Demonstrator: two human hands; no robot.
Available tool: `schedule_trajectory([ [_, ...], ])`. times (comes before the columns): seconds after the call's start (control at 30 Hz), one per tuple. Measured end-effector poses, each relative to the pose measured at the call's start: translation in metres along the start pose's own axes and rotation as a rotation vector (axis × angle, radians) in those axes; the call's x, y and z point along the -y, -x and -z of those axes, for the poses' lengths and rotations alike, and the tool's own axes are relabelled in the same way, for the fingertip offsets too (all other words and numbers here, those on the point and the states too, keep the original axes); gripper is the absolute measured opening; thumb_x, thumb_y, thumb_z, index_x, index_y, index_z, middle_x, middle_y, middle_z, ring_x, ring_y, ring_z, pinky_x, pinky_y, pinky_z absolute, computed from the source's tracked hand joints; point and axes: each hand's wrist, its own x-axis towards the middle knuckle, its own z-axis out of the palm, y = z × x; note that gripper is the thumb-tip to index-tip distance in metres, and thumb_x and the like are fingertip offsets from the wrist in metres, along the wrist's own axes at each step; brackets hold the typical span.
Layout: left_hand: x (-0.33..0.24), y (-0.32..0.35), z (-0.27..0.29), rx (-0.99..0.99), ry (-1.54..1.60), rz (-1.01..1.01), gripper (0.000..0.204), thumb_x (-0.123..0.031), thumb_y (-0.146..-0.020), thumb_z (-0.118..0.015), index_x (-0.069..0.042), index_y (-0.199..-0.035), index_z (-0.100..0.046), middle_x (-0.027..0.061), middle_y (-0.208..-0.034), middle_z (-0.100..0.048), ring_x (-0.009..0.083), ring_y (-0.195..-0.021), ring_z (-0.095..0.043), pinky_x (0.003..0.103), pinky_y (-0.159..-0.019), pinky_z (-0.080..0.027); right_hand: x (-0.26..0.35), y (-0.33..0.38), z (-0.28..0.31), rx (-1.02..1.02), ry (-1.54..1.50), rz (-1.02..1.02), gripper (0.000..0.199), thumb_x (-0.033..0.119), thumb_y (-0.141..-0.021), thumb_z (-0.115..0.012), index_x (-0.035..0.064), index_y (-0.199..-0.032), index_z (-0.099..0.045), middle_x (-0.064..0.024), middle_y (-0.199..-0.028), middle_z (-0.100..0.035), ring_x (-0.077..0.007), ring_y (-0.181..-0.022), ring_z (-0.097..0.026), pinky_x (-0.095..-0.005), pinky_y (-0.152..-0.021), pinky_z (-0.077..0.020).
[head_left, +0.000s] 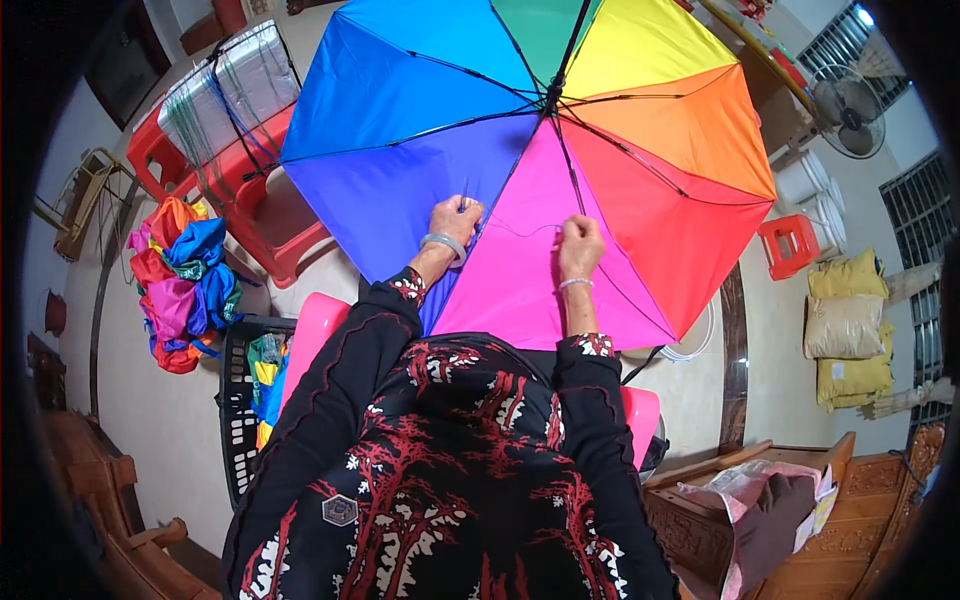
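An opened rainbow umbrella [530, 285] lies inside-up in front of me, with its black ribs [468, 76] and shaft showing. My left hand [452, 224], with a bangle at the wrist, is closed over the purple panel near the seam with the pink one. From its fingers sticks a small, thin, dark pointed tool [463, 196], whose kind I cannot make out. Above the pink panel my right hand [581, 246] is pinched shut beside a rib. A fine dark thread [522, 235] hangs slack between the two hands, its right end at my right fingertips.
Left stand a red stool [262, 225] bearing a pale block with strands, a pile of folded colourful umbrellas [182, 285], and a black basket [237, 410]. Right are a red stool [788, 247], white buckets [803, 180], stacked sacks [848, 330], a fan [848, 110] and carved wooden furniture [700, 535].
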Motion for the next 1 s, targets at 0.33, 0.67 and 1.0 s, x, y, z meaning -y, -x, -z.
schedule_trajectory([
  [0.33, -0.004, 0.001, -0.001, 0.025, -0.052, -0.012, 0.013, -0.018, -0.076, -0.060, -0.007, -0.074, -0.055, -0.0022, -0.050, -0.047, 0.0058, -0.036, -0.040, 0.021, -0.033, -0.030, 0.022, 0.002, -0.004, -0.072, 0.120, 0.470, 0.007, 0.006, -0.077, -0.053, -0.0003, -0.077, -0.056, -0.0090, -0.064, -0.053, -0.0180, -0.058, -0.054, -0.0319, -0.054, -0.0442],
  [0.67, -0.010, 0.010, 0.000, 0.000, -0.058, -0.040, 0.014, -0.019, -0.073, -0.061, -0.005, -0.071, -0.057, -0.0008, -0.054, -0.051, 0.0046, -0.041, -0.043, 0.021, -0.036, -0.033, 0.014, 0.041, -0.046, 0.606, 0.323, 0.263, 0.011, 0.007, -0.070, -0.056, 0.0015, -0.080, -0.059, -0.0145, -0.070, -0.057, -0.0287, -0.067, -0.057, -0.0377, -0.061, -0.0441],
  [1.0, 0.007, 0.000, 0.002, -0.019, -0.159, -0.146, 0.016, -0.017, -0.071, -0.061, -0.002, -0.071, -0.058, 0.0052, -0.060, -0.057, 0.0099, -0.055, -0.052, 0.027, -0.050, -0.042, 0.000, 0.040, -0.074, 0.604, 0.417, 0.410, 0.008, 0.004, -0.073, -0.056, 0.0009, -0.081, -0.057, -0.0072, -0.056, -0.054, -0.0147, -0.054, -0.055, -0.0306, -0.049, -0.0441],
])
